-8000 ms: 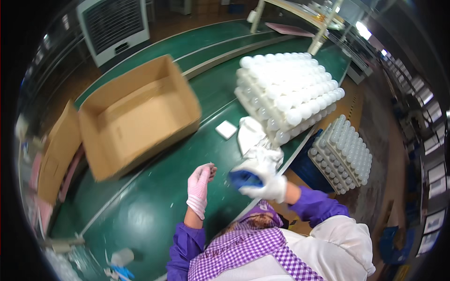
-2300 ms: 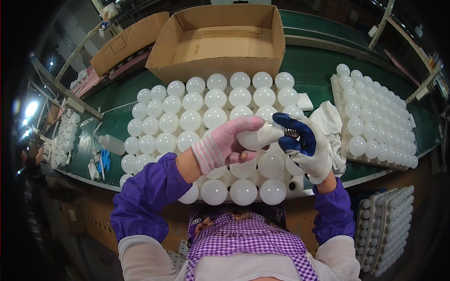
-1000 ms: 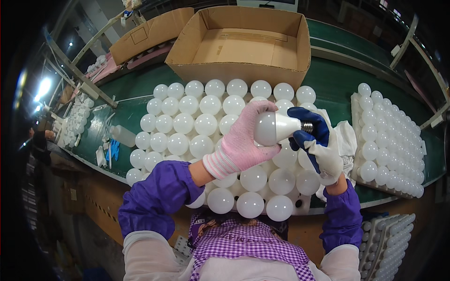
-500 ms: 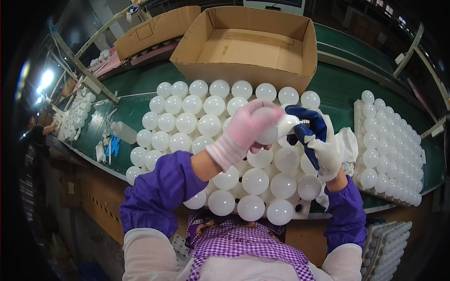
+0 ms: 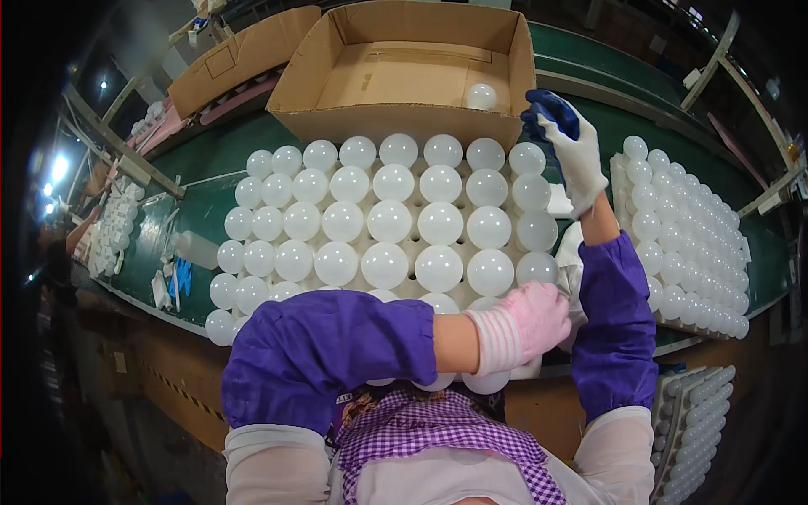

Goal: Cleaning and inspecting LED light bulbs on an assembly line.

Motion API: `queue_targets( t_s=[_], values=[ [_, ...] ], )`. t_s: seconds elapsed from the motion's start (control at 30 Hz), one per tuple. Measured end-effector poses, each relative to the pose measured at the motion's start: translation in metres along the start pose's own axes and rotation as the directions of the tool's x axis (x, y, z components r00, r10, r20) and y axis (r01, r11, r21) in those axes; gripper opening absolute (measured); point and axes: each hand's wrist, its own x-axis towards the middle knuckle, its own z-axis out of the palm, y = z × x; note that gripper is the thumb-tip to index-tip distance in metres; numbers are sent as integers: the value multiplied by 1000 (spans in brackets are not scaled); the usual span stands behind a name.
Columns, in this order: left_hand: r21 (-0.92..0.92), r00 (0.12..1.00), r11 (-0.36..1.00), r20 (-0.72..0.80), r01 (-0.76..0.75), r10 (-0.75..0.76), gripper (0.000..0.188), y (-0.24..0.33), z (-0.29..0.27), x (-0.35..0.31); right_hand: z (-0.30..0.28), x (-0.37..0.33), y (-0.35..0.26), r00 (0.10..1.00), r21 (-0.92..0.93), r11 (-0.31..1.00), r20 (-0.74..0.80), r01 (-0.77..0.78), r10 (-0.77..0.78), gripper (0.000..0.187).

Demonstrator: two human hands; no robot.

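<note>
- Reaching up toward the far edge of the green belt [image 5: 210, 198], the right hand [image 5: 571, 147] wears a white glove with blue fingertips. Its fingers are spread loosely and hold nothing.
- It hangs just beside the right wall of the open cardboard box [image 5: 404, 67], which stands at the far edge of the belt.
- One white bulb [image 5: 481, 96] lies alone inside that box, near its right front corner, close to the blue fingertips but not touching them.
- The left hand [image 5: 539, 318] wears a pink glove and sits at the near edge of the belt. Its fingers are curled. I cannot tell if it grips anything.
- It rests right next to the near right corner of the big tray of white bulbs [image 5: 387, 223], close to the bulb at the end of a near row.
- The tray fills the middle of the belt, with round bulbs standing in neat rows.
- A second tray of smaller bulbs [image 5: 686, 236] lies at the right end of the belt.
- A second cardboard box [image 5: 240, 59] stands to the left of the first one.
- Near the left edge lie a small clear bottle [image 5: 195, 250] and some blue bits.
- Both arms wear purple sleeves [image 5: 328, 349].
</note>
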Motion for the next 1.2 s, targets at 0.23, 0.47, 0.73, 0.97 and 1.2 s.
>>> queue_targets(
  t_s=[0.23,0.47,0.73,0.97,1.2],
  values=[
    [-675,778,735,-425,68,-463,63,-46,-26,-47,-53,-72,-15,984,107,989,156,-98,81,40],
    [-826,553,564,-464,13,-692,65,-70,-15,-77,-8,-124,-55,862,197,883,383,-426,331,42],
    [-992,748,-122,54,-36,-662,55,-64,-41,-115,35,-151,-62,969,196,976,241,-96,47,41],
    [-872,886,-478,135,-107,-444,61,-66,-25,-135,43,-157,-59,957,-69,972,200,225,-208,42],
    [-911,627,388,-386,-142,-677,61,-62,-13,-123,46,-152,-66,930,314,893,281,-323,238,34]
  ],
)
